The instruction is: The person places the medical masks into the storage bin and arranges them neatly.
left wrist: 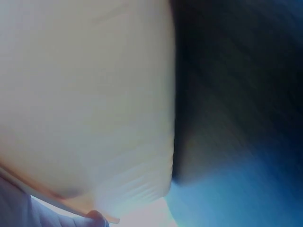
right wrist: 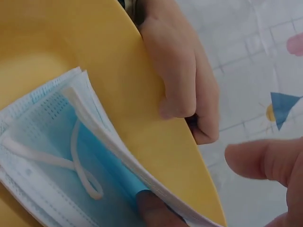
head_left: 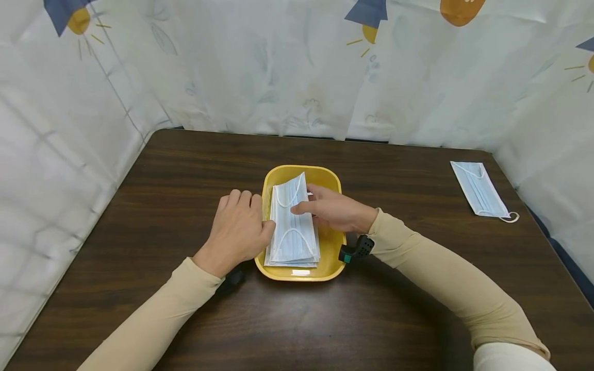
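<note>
A yellow plastic tray holds a stack of light blue face masks with white ear loops. My left hand grips the tray's left rim, thumb over the edge and fingers curled outside; the right wrist view shows this hand too. Over the stack's right side reaches my right hand. In the right wrist view one finger touches the upper mask from within its fold, while the thumb stands apart. A blurred pale surface fills most of the left wrist view.
Another blue mask lies alone near the right edge of the dark wooden table. White patterned curtains hang behind the table and at its sides. A black band is on the right wrist, close to the tray.
</note>
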{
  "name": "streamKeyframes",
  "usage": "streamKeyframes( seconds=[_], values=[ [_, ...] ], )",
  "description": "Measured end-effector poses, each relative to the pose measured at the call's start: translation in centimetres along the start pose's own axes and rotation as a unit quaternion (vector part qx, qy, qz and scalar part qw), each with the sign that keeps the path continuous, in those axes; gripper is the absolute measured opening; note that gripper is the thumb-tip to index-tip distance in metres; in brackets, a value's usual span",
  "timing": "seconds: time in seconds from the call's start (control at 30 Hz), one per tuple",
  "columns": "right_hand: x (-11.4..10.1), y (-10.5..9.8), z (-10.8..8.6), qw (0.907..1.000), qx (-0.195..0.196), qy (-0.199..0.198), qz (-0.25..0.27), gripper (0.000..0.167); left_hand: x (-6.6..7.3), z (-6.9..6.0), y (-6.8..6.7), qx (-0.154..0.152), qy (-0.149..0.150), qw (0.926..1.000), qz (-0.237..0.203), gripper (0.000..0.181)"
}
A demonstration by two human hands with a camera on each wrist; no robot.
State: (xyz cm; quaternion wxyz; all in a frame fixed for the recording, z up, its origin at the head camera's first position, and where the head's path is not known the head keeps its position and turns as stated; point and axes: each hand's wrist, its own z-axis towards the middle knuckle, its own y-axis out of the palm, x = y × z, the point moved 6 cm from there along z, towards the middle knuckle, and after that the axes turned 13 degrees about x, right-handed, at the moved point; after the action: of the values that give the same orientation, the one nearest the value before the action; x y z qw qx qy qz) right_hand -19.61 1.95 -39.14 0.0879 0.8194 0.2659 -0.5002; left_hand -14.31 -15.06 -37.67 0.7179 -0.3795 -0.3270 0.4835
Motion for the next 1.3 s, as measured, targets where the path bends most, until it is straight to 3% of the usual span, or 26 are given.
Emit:
streamKeyframes(
  seconds=[0.27, 0.5, 1.07, 1.3],
  values=[
    [-0.9, -1.1, -0.7, 0.9979, -0.007, -0.018, -0.062, 0.066, 0.0, 0.0, -0.1, 0.004, 0.002, 1.0000, 0.004, 0.025],
    [-1.5, -3.0, -1.9, 0.9942, 0.018, -0.039, -0.098, 0.072, 0.0, 0.1, -0.1, 0.006, 0.001, 1.0000, 0.002, 0.025],
    [-1.1, -5.7, -4.2, 0.9979, 0.011, -0.064, -0.004, 0.069, -0.1, 0.0, 0.0, 0.004, 0.001, 1.0000, -0.005, 0.024],
    [-0.4, -7.2, -5.0, 0.9942, 0.044, -0.098, 0.007, 0.057, -0.2, 0.0, 0.0, 0.005, 0.001, 1.0000, -0.009, 0.023]
  ],
)
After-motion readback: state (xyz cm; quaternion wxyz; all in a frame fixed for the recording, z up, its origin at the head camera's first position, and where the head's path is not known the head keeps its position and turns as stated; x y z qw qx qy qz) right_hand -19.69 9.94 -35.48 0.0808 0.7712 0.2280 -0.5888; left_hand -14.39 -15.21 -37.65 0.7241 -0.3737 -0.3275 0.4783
